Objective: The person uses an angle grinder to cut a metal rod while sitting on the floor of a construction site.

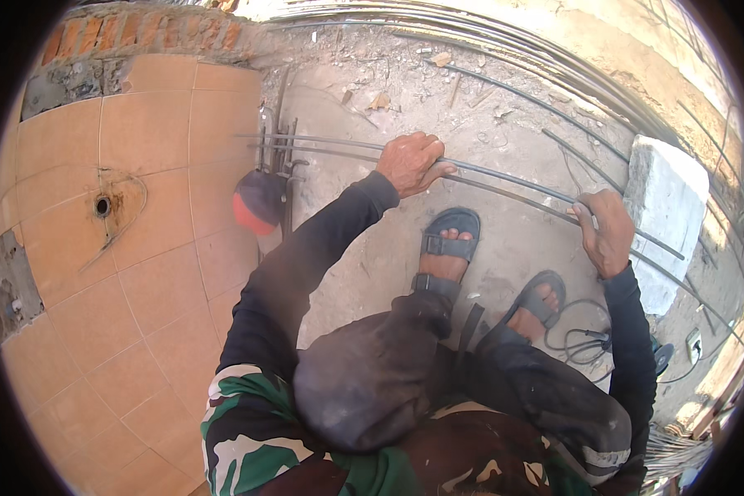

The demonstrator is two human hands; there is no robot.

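Two long dark steel rods (512, 183) run side by side from the tiled ledge on the left toward the lower right. My left hand (413, 164) is closed round them near their middle. Farther right, my right hand (606, 231) grips the same rods, its thumb on top. Their left ends reach past several short upright metal bars (285, 149) at the ledge's edge. The right ends pass over a pale white block (665, 215). A dark and red cap-like thing (259, 203) sits beside the bars.
Orange tiles (153, 281) with a drain hole (102, 206) cover the left side. A bundle of long rods (504, 45) lies along the far side. Near my right sandal (542, 298) are a coiled black cable (583, 343), a power tool (660, 355) and a socket (694, 345).
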